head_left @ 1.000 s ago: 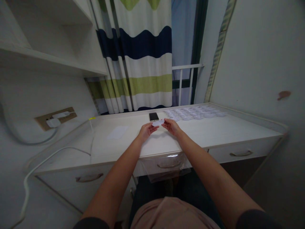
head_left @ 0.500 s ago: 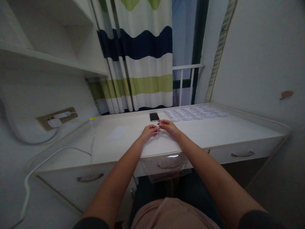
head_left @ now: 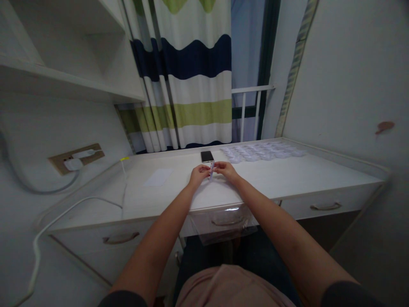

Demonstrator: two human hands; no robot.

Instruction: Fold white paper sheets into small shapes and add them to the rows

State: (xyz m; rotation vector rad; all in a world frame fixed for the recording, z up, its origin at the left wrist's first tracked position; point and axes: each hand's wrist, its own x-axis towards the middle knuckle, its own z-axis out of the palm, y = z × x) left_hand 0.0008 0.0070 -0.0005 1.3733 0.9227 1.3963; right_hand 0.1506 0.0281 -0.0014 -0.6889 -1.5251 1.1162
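Above the white desk (head_left: 179, 200), my left hand (head_left: 198, 175) and my right hand (head_left: 227, 170) meet around a thin, whitish, card-like piece (head_left: 211, 171). It stands on edge, almost edge-on to me, so its face and exact kind cannot be made out. From the left, my left fingers are bent against it. My right thumb and fingers pinch it from the other side. Just behind the hands lies a dark phone (head_left: 207, 157). To its right, small clear plastic packets (head_left: 262, 152) are laid out in rows.
A white sheet of paper (head_left: 158, 177) lies left of my hands. From the desk's front edge a clear plastic bag (head_left: 207, 234) hangs over a drawer. A white cable (head_left: 73, 208) runs across the left side, below a plugged-in charger (head_left: 73, 164). A curtain (head_left: 198, 89) hangs behind.
The card-like piece has turned from a slant to more upright, with more of its pale side showing. My fingers have shifted slightly around it.
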